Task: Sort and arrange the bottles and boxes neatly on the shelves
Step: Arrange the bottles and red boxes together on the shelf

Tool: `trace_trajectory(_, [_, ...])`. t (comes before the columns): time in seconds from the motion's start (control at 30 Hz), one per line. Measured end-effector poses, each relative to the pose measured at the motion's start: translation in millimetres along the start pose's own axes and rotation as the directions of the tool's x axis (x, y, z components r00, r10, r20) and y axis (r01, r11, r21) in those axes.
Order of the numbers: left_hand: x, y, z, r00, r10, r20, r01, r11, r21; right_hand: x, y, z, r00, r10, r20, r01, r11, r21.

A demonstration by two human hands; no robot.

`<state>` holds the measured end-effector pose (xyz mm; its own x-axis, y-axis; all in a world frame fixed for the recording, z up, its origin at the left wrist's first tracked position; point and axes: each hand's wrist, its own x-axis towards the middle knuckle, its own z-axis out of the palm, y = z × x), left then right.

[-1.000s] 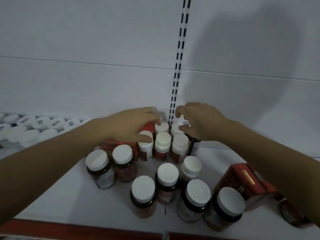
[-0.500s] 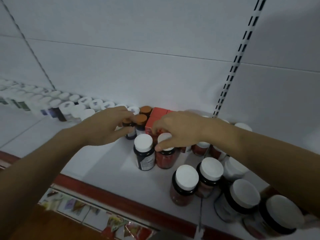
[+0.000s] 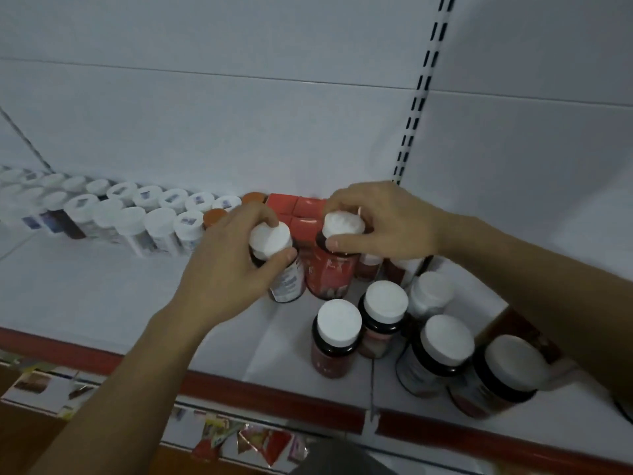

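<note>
My left hand (image 3: 229, 265) grips a dark bottle with a white cap and pale label (image 3: 286, 279) around its neck. Right beside it, my right hand (image 3: 383, 221) pinches the white cap of a red-labelled bottle (image 3: 330, 272). Both bottles are upright and touch each other on the white shelf (image 3: 102, 296). Behind them stand red boxes (image 3: 294, 205) against the back wall. Several more white-capped dark bottles (image 3: 337, 337) stand loosely grouped at the front right.
A double row of white-capped bottles (image 3: 113, 214) lines the back left, ending in two orange-capped ones (image 3: 215, 217). A red strip (image 3: 260, 395) edges the shelf front. A slotted upright (image 3: 421, 87) runs up the back panel. A red box (image 3: 513, 323) lies at the right under my forearm.
The view swung left. My left hand left the back row and took the dark pale-labelled bottle; my right hand closed on the red-labelled bottle's cap.
</note>
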<state>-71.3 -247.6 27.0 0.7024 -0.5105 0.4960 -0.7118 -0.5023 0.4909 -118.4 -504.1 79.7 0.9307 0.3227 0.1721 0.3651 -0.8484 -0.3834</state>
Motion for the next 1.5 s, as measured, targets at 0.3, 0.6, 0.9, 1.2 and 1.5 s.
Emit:
trace_trajectory(0.3, [42,72,16,0.994,0.008,-0.106,-0.043,0.943,-0.329,-62,32,-71,0.867,0.292,-0.405,-0.265,0.956,0.122])
trace_trajectory(0.6, [70,128,59,0.996,0.085,0.022,-0.076,0.959,-0.271,-142,89,-95,0.846,0.442,-0.298,-0.466,0.885,-0.010])
trace_trajectory(0.9, [77,141,72,0.999,0.007,0.032,-0.002,0.985,-0.171,-162,122,-66,0.818,0.555,0.154,-0.466,0.795,-0.389])
trace_trajectory(1.2, [64,142,64,0.991,-0.088,-0.098,0.079,0.993,-0.089,-113,50,-42,0.855,-0.059,0.515,0.131,0.986,-0.105])
trace_trajectory(1.5, [53,139,60,0.992,-0.109,-0.069,0.104,0.992,-0.064,-119,94,-56,0.946,0.022,0.323,0.040,0.982,-0.184])
